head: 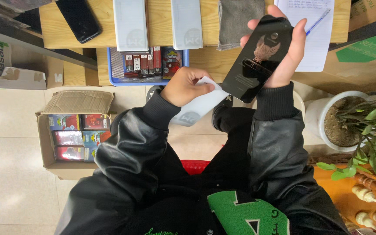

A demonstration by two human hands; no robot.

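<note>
Single head-worn view, looking steeply down from above the person's lap, close over both hands, wooden table (pixel 166 26) far, tiled floor (pixel 14 182) left, no second view

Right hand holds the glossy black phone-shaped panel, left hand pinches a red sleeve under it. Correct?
Not quite. The head view shows the left hand pinching a white flat sleeve, not a red one. The right hand does hold the glossy black phone-shaped panel.

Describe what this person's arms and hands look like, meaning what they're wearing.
Both arms wear glossy black leather-look jacket sleeves ending in black ribbed knit cuffs. The left hand and right hand are bare: no gloves, rings or watch visible. The jacket front carries a green patch.
</note>
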